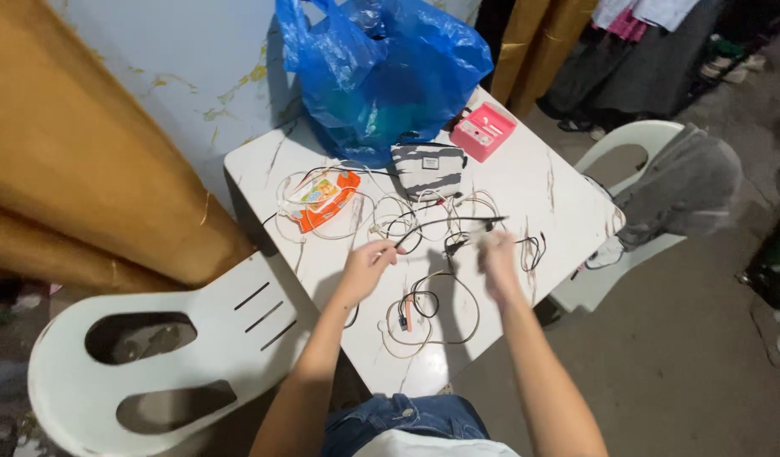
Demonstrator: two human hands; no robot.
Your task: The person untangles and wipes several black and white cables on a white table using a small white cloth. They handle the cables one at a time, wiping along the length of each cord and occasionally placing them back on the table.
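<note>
My left hand point(369, 261) pinches one end of a thin black cable point(449, 222) that stretches to the right above the white marble-look table point(525, 182). My right hand point(497, 258) is blurred and sits just below the cable's far end; its grip cannot be made out. Between and below the hands lies a loose coil of white and black cables point(432, 313). More tangled white cables point(398, 216) lie just beyond the hands.
A blue plastic bag point(381, 72), a striped pouch point(428, 169), a pink box point(483, 131) and an orange packet point(322, 199) sit at the table's far side. White plastic chairs stand at left point(153, 355) and right point(635, 144), the right one draped with grey cloth point(682, 186).
</note>
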